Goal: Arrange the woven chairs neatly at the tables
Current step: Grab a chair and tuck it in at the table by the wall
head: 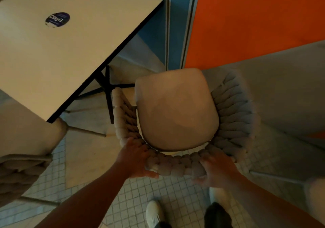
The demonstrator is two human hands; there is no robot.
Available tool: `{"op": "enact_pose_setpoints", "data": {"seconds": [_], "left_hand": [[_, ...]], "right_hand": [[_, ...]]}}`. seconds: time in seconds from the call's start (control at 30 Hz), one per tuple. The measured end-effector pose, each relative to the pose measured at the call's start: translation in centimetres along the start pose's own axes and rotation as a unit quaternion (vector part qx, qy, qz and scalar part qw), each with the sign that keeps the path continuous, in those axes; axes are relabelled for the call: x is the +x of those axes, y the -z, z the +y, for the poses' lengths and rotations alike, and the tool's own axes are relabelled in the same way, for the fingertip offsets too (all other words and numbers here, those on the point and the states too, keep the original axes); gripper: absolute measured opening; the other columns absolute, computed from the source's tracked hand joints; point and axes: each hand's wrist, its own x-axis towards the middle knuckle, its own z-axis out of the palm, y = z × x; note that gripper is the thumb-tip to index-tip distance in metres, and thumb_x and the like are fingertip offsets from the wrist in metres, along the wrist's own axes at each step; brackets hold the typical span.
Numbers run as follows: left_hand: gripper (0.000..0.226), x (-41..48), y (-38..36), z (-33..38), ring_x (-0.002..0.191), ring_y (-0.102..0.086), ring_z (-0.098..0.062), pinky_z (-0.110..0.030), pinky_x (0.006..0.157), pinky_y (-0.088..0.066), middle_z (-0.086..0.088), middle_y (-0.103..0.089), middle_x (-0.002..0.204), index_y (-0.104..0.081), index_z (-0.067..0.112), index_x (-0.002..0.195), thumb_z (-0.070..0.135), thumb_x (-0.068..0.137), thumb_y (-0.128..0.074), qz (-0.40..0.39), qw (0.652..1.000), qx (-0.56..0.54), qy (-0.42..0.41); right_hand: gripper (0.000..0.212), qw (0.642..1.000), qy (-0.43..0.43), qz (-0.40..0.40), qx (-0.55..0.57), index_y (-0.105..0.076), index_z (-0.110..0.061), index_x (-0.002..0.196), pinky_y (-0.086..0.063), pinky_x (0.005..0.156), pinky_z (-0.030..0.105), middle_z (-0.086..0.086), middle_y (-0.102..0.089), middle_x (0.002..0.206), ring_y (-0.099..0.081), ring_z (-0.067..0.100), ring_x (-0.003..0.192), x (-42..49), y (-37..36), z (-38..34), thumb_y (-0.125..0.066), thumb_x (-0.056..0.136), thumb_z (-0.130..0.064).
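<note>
Both hands, left (136,158) and right (217,169), fingers clenched on woven chair (175,108) backrest, right of tabletop (52,55). Risk: armrest catching tabletop edge if swung carelessly.

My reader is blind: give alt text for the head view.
Both hands, left hand and right hand, hold the braided backrest of a woven chair beside a pale square table on a tiled floor.

arms: bare to the frame edge, no sleeves showing
footwear: pale white fabric shoe (153,212)
legwear: dark black trouser leg (217,214)
</note>
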Motion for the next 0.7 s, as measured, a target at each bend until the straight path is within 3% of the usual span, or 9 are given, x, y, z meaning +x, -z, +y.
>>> {"op": "enact_pose_setpoints", "data": {"seconds": [0.13,0.27,0.37,0.5,0.6,0.63,0.7], "left_hand": [[0.111,-0.1,0.2,0.5,0.140,-0.038,-0.018,-0.049,0.107,-0.023,0.022,-0.053,0.143,-0.043,0.054,0.139,0.101,0.053,0.008,0.027,1.000,-0.004,0.013],[0.092,-0.7,0.7,0.7,0.134,-0.050,-0.019,-0.049,0.101,-0.033,0.020,-0.061,0.136,-0.056,0.051,0.132,0.101,0.067,-0.015,0.077,0.997,-0.011,0.008],[0.084,-1.1,-0.1,1.6,0.121,-0.062,-0.021,-0.049,0.094,-0.042,0.017,-0.069,0.126,-0.065,0.045,0.124,0.098,0.070,-0.029,0.105,0.994,-0.024,0.003],[0.079,-1.7,-0.3,3.6,0.113,-0.066,-0.022,-0.050,0.092,-0.046,0.015,-0.072,0.119,-0.068,0.043,0.120,0.095,0.070,-0.037,0.137,0.989,-0.049,0.016],[0.077,-1.8,-0.2,5.6,0.111,-0.066,-0.021,-0.050,0.090,-0.046,0.015,-0.073,0.114,-0.070,0.041,0.117,0.093,0.067,-0.044,0.149,0.986,-0.065,0.046],[0.077,-1.8,-0.3,6.2,0.113,-0.066,-0.021,-0.050,0.091,-0.045,0.015,-0.073,0.115,-0.070,0.041,0.118,0.093,0.067,-0.043,0.144,0.985,-0.078,0.058],[0.079,-1.6,-0.6,7.0,0.117,-0.064,-0.021,-0.050,0.094,-0.042,0.015,-0.073,0.117,-0.069,0.042,0.119,0.095,0.069,-0.037,0.129,0.984,-0.097,0.079]], "right_hand": [[0.088,1.000,0.026,-0.004,-0.013,-0.062,-0.033,0.114,-0.052,0.076,0.036,-0.008,-0.068,0.101,-0.063,0.016,0.090,0.2,-0.2,0.6,-0.028,0.063,-0.096],[0.092,0.999,0.046,0.009,-0.021,-0.066,-0.028,0.110,-0.052,0.073,0.034,-0.004,-0.070,0.100,-0.065,0.019,0.086,0.2,-0.3,1.0,-0.023,0.065,-0.096],[0.090,0.996,0.083,-0.003,-0.019,-0.068,-0.021,0.104,-0.051,0.071,0.035,0.001,-0.070,0.094,-0.065,0.022,0.082,-0.1,-0.6,1.5,-0.026,0.068,-0.093],[0.085,0.992,0.125,0.019,-0.015,-0.071,-0.018,0.081,-0.054,0.060,0.039,0.001,-0.068,0.071,-0.064,0.023,0.066,-0.1,-0.8,2.5,-0.032,0.070,-0.093],[0.098,0.990,0.141,0.006,-0.008,-0.071,-0.017,0.096,-0.052,0.072,0.041,0.001,-0.071,0.084,-0.066,0.023,0.080,-0.1,-0.4,4.1,-0.020,0.069,-0.096],[0.097,0.989,0.148,0.012,-0.008,-0.070,-0.017,0.101,-0.049,0.073,0.037,0.001,-0.071,0.089,-0.066,0.022,0.084,-0.1,-0.1,4.6,-0.022,0.069,-0.095],[0.084,0.985,0.170,0.030,-0.022,-0.071,-0.017,0.090,-0.046,0.062,0.032,-0.001,-0.070,0.079,-0.066,0.019,0.073,0.1,0.9,5.4,-0.035,0.069,-0.090]]}}
